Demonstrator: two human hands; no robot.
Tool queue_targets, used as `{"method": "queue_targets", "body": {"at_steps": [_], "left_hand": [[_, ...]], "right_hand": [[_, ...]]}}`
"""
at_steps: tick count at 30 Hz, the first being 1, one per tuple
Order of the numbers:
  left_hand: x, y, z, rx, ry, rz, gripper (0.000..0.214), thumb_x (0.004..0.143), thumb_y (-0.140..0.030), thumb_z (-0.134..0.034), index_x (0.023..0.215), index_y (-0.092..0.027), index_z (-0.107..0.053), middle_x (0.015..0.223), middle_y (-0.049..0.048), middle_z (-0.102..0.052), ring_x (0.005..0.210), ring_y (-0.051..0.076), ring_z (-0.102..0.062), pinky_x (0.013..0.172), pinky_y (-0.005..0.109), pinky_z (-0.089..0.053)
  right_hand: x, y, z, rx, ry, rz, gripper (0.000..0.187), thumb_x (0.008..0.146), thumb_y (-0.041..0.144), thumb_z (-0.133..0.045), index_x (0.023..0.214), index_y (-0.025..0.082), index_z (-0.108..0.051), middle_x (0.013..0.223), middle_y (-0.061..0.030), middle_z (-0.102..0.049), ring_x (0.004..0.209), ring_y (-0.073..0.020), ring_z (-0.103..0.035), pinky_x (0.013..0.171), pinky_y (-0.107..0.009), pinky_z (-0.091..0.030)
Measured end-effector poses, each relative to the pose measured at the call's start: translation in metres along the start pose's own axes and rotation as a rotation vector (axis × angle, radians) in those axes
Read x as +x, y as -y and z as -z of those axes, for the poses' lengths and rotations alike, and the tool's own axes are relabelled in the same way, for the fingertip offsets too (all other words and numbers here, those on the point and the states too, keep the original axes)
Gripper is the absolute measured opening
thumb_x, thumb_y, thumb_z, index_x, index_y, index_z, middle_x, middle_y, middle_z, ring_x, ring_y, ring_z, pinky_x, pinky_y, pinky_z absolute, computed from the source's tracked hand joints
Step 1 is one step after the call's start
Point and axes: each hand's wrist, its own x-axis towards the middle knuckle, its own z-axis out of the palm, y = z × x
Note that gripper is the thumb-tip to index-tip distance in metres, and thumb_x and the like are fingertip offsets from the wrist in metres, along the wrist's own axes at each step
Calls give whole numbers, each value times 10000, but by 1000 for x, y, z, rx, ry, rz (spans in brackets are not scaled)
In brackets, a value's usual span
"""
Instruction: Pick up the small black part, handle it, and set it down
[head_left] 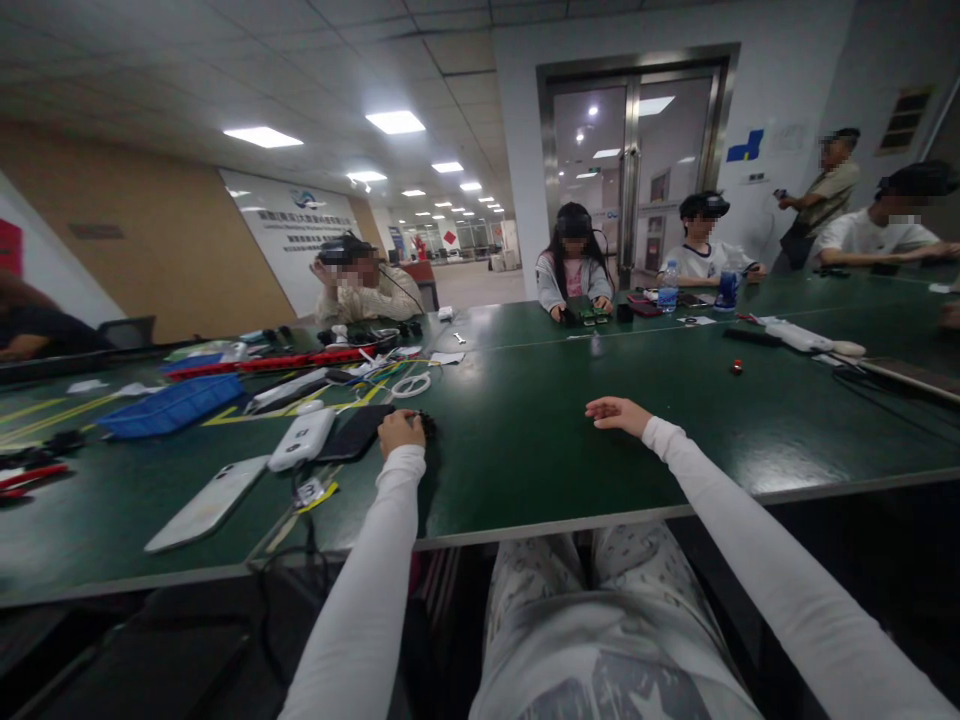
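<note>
My left hand [403, 432] is on the green table [517, 470], its fingers curled round a small black object [428, 424]. Only the right side of that object shows, so its kind is unclear. A flat black phone-like slab [354, 434] lies just left of this hand. Farther left are a white device [302, 438] with a cable and a white phone [208, 503]. My right hand [619, 414] is over the table with nothing in it, fingers stretched out to the left and slightly apart.
A blue plastic basket [176, 405], a coiled white cable [412, 385] and a red strip [270, 362] lie at the left. A small red object [737, 367] and a long white device [806, 337] lie right. Several people sit across the table, near a water bottle [667, 288].
</note>
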Motion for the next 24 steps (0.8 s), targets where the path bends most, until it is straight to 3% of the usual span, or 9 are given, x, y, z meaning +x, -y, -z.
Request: {"method": "queue_targets", "body": {"at_steps": [9, 24], "left_hand": [[-1, -2, 0, 18, 68, -19, 210, 735, -273, -433, 895, -179, -530, 1013, 103, -478, 958, 243, -412, 779, 371, -359], [-1, 1, -6, 25, 77, -18, 194, 733, -290, -444, 880, -203, -537, 986, 91, -487, 951, 235, -417, 773, 358, -360]], "right_hand": [[1, -2, 1, -12, 16, -23, 433, 586, 169, -639, 1005, 157, -531, 994, -68, -581, 898, -157, -539, 865, -385, -400], [-5, 8, -4, -27, 9, -11, 439, 575, 206, -644, 997, 143, -539, 981, -79, -585, 889, -159, -538, 867, -384, -385]]}}
